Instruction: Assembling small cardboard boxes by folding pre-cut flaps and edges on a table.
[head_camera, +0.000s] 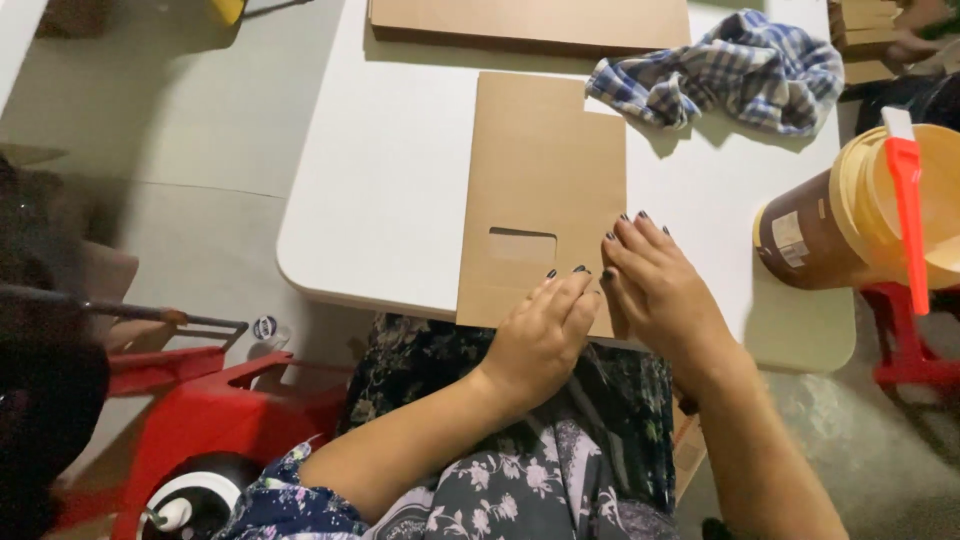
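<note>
Cardboard sheet (545, 185) lies flat under both hands' fingertips (580, 275).

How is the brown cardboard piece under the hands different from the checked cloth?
The flat brown cardboard piece lies smooth with straight edges; the blue-and-white checked cloth is crumpled in a heap. The cardboard is plain brown with a cut-out window; the cloth is patterned. The left hand and right hand press the cardboard; nothing touches the cloth. Both lie on the white table.

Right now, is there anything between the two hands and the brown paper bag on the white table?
Nothing visible. The left hand and the right hand already rest directly on the lower right part of the flat brown paper bag; the checked cloth lies apart.
</note>
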